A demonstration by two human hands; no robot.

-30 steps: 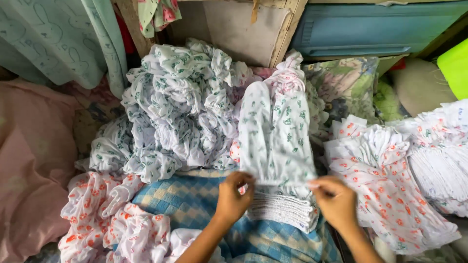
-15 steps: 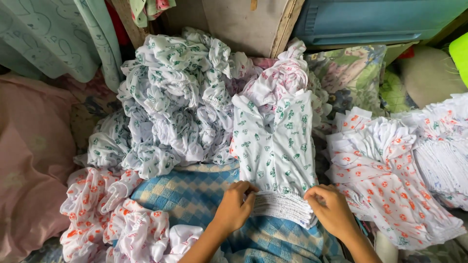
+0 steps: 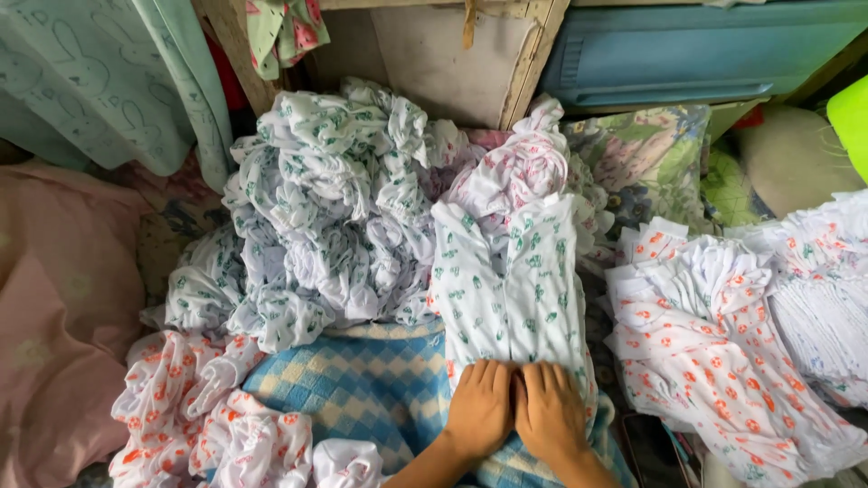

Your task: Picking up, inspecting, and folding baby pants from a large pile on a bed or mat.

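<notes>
My left hand (image 3: 480, 407) and my right hand (image 3: 549, 412) lie flat side by side, palms down, on the near end of a white garment with a small green print (image 3: 508, 289). That garment is spread lengthwise on top of a neat stack of the same cloth, over a blue and cream checked blanket (image 3: 362, 384). Both hands press on the fabric with fingers together and hold nothing.
A big loose heap of green-print garments (image 3: 325, 217) fills the middle left. Orange-print garments lie at the lower left (image 3: 194, 416) and in piles on the right (image 3: 714, 334). A pink cloth (image 3: 50, 307), wooden board (image 3: 434, 54) and blue crate (image 3: 696, 50) surround them.
My hands were apart, each pinching a side of the garment's near edge. They have come together at the middle and now lie flat on it.
</notes>
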